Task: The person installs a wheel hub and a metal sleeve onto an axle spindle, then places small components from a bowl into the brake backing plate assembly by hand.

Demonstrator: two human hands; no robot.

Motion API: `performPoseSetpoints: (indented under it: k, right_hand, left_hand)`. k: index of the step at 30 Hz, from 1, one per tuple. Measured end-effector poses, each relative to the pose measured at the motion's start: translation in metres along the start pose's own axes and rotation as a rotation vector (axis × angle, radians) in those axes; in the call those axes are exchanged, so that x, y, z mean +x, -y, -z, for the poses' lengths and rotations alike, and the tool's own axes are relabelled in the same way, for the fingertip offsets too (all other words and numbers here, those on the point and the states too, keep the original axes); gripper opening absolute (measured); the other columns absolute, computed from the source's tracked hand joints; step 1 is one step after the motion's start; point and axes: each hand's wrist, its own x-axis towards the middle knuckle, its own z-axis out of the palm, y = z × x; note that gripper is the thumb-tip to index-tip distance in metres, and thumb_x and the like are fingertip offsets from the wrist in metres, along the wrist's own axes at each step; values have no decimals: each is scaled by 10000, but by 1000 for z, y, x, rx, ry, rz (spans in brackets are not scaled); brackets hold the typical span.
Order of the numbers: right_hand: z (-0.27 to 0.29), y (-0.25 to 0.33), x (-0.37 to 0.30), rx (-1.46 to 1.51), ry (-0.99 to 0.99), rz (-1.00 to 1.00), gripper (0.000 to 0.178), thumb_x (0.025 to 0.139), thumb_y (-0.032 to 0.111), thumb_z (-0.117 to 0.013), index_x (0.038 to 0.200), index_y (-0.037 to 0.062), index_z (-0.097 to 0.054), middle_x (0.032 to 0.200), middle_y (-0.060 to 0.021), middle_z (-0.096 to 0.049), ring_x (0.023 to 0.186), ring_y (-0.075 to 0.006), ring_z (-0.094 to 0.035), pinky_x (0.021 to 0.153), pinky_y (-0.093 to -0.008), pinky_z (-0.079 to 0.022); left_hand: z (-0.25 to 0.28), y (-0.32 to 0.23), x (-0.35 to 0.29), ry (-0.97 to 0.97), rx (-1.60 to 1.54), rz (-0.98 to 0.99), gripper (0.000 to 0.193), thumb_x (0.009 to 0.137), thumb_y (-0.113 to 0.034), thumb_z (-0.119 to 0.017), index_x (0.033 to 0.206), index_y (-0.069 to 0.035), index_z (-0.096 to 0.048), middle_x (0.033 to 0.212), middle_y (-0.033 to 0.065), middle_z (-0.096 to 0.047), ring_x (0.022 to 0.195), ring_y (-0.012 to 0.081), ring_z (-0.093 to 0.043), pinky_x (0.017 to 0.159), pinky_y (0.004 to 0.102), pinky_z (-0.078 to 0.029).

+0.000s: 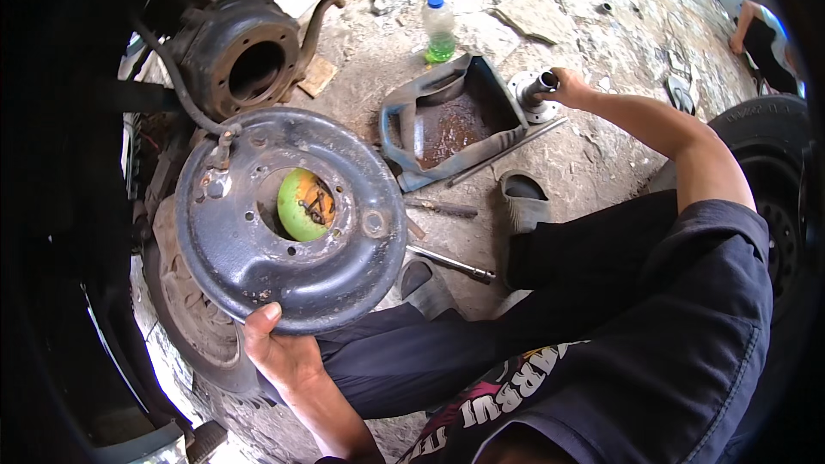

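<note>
My left hand (285, 357) grips the lower rim of a black round metal backing plate (228, 232), thumb on top and fingers hidden beneath. The plate is held tilted, and its centre hole shows a green bowl (296, 206) with several small rusty bolts or clips in it. Far to the right, my right hand (574, 90) is closed around the upright tube of a flanged metal spindle (526, 93). The spindle's round flange rests low, beside a cut-open plastic jerrycan (410, 142) with rusty residue inside.
A rusty axle end with a drum (228, 43) stands at the far left. A bottle (439, 30) of green liquid is beyond the jerrycan. A metal bar (507, 152), a socket wrench handle (451, 263) and a file-like tool (443, 207) lie on the ground. A tyre (765, 133) and another person (767, 47) are at right.
</note>
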Motion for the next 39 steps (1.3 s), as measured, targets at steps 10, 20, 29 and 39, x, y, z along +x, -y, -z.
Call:
performPoseSetpoints:
  k: [10, 20, 29, 39]
  right_hand:
    - [-47, 5, -7, 477, -55, -415, 1031, 651, 594, -866, 1387, 27, -420, 1262, -169, -601, 1184, -275, -572, 1031, -381, -446]
    - [-22, 9, 3, 259, -201, -254, 1003, 722, 524, -839, 1421, -11, -358, 1272, -239, -570, 1217, -327, -552, 1032, -398, -446]
    - [42, 72, 4, 335, -321, 84, 687, 737, 448, -815, 1237, 28, -599, 1284, -200, -574, 1192, -313, -582, 1014, -394, -465]
    - [83, 215, -11, 535, -231, 244, 627, 761, 440, -810, 1167, 13, -594, 1163, -213, -641, 1046, -308, -656, 927, -422, -551]
  left_hand:
    - [-19, 15, 3, 3, 25, 34, 673, 685, -72, -630, 1337, 28, -496, 1232, 162, -602, 1150, 305, -595, 1049, 459, -470]
    - [-20, 32, 20, 11, 44, 32, 722, 651, -86, -647, 1349, -1, -482, 1218, 142, -585, 1147, 301, -575, 1054, 443, -450]
    - [-21, 40, 29, 57, 66, -45, 785, 655, -13, -651, 1406, -32, -421, 1291, 100, -525, 1206, 250, -510, 1059, 414, -411]
    - [-19, 45, 23, 54, 121, -133, 818, 664, 25, -647, 1439, -37, -391, 1330, 100, -512, 1229, 247, -496, 1082, 407, -385]
